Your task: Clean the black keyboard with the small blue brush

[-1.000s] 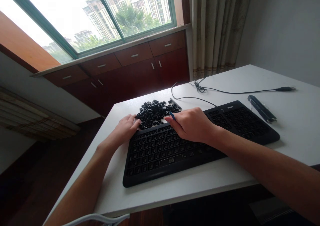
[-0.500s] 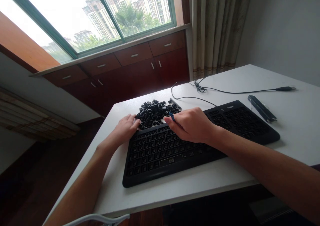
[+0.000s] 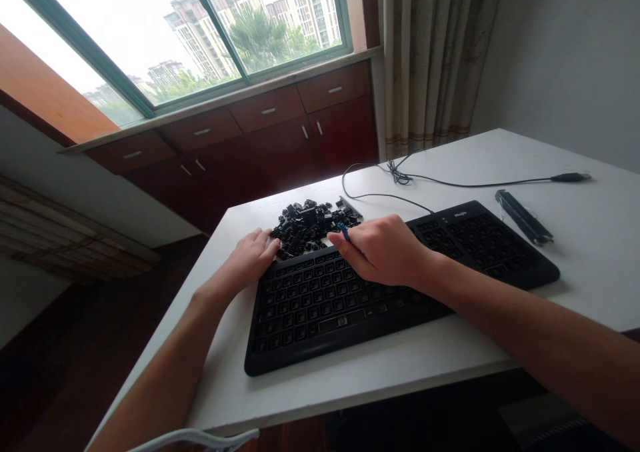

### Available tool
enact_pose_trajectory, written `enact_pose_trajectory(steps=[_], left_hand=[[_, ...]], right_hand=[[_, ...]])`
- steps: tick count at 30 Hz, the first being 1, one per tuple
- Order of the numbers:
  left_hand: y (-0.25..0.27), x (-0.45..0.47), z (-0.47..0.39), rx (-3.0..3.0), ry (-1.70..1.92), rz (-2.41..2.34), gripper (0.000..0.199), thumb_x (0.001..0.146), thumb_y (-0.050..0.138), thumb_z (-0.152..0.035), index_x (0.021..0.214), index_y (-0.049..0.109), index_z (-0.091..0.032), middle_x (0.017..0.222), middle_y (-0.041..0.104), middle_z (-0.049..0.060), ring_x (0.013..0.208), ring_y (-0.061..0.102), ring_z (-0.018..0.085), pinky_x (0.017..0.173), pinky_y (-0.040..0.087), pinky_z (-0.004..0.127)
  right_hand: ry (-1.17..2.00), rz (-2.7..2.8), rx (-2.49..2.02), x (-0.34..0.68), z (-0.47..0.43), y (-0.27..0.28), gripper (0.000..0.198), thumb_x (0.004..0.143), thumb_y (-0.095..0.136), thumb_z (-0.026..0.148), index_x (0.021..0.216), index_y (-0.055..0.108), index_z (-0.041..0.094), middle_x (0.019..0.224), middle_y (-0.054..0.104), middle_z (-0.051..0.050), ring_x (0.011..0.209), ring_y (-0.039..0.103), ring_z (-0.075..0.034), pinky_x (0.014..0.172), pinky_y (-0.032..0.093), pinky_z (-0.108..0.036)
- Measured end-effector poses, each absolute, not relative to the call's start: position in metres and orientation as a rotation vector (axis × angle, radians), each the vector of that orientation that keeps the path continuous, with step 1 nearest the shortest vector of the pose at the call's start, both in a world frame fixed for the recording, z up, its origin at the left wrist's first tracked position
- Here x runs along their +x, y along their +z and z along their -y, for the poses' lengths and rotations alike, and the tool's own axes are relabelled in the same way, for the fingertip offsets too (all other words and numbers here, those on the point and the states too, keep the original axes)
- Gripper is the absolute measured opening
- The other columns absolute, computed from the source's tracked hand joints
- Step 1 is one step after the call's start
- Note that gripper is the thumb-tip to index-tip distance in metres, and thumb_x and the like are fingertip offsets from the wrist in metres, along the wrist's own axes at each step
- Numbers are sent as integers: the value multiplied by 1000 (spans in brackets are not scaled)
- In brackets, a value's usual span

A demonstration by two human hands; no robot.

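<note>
A black keyboard (image 3: 310, 305) lies on the white table with its keycaps off, showing rows of bare sockets. Behind its left half is a heap of loose black keycaps (image 3: 305, 222). My left hand (image 3: 254, 257) rests at the keyboard's far left corner, fingers stretched out beside the heap and nothing visible in them. Over the keyboard's upper middle, my right hand (image 3: 387, 249) is closed around a small blue tool (image 3: 343, 231). Only a short blue piece shows between thumb and fingers; the rest is hidden by the hand.
From the keyboard's back edge a black cable (image 3: 390, 197) runs to a tangle and a plug (image 3: 570, 178). A dark narrow item in clear wrapping (image 3: 524, 217) lies at the right. The white table (image 3: 360, 379) has its front edge close to me. Red-brown cabinets (image 3: 275, 149) stand beyond.
</note>
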State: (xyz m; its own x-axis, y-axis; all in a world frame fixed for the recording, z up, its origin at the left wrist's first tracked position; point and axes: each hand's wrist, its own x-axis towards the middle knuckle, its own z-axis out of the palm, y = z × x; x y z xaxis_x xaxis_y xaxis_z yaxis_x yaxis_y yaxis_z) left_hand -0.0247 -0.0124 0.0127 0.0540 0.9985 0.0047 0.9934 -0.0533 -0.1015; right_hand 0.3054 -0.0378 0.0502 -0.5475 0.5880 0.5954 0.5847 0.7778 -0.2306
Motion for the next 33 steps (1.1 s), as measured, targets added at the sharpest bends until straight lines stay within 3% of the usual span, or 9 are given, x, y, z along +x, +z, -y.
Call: enact_pose_trajectory(steps=[5, 11, 19, 25, 33], left_hand=[[11, -29, 13, -2265, 78, 2044, 63, 94, 29, -46, 141, 50, -9, 145, 53, 18, 141, 40, 34, 113, 35, 48], [14, -24, 14, -2242, 80, 2093, 65, 95, 27, -46, 142, 49, -6, 145, 53, 19, 142, 39, 34, 114, 34, 47], [9, -33, 12, -2291, 104, 2010, 58, 93, 34, -42, 138, 54, -11, 147, 51, 16, 143, 38, 34, 116, 32, 45], [11, -31, 11, -2279, 88, 2074, 62, 94, 30, -43, 140, 50, -8, 145, 53, 18, 144, 36, 33, 117, 30, 45], [21, -14, 15, -2218, 116, 2228, 73, 95, 21, -47, 146, 40, 2, 152, 44, 22, 147, 32, 32, 119, 25, 42]], right_hand=[[33, 2297, -861, 306, 38, 50, 58, 103, 30, 47, 62, 56, 17, 54, 57, 0, 47, 36, -9, 53, 16, -27], [44, 2299, -869, 307, 38, 51, 58, 103, 30, 47, 63, 58, 16, 54, 56, 0, 48, 35, -8, 53, 16, -27], [45, 2351, -863, 307, 39, 52, 54, 102, 31, 48, 70, 62, 18, 57, 61, 0, 49, 43, -9, 54, 16, -28], [61, 2420, -814, 307, 39, 51, 50, 102, 33, 47, 75, 64, 18, 62, 65, -1, 53, 49, -10, 55, 17, -28], [-8, 2362, -876, 307, 39, 51, 57, 104, 27, 47, 69, 62, 17, 59, 64, -2, 49, 45, -10, 53, 17, -27]])
